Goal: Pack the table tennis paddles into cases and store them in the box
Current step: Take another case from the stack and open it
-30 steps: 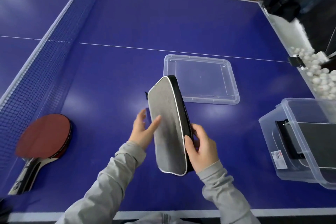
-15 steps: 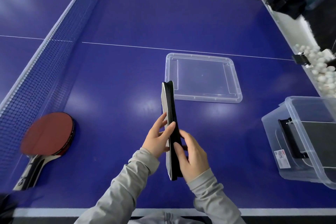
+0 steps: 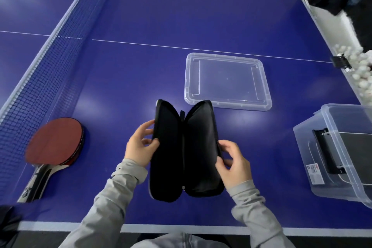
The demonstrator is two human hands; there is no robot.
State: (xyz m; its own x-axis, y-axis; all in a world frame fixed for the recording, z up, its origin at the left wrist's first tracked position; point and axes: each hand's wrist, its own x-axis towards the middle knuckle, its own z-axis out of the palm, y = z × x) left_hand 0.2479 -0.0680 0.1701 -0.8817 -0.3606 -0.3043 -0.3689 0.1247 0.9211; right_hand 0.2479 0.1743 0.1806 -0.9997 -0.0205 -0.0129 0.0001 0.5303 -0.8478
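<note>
Paddle case point(image 3: 185, 153): head view, held above the blue table point(image 3: 141, 16), spread like a book, black lining up.
Left hand point(image 3: 138, 145): fingers clamped on the case's left half.
Right hand point(image 3: 233, 163): pinching the right half's zipper edge.
Paddle point(image 3: 54, 143): red, flat by the net point(image 3: 40, 78), well left of the case.
Box point(image 3: 338, 155): clear, at right, one dark case inside; lid point(image 3: 227, 80) lies apart.
Handling: case likely light, semi-stiff; take the paddle by its handle.
</note>
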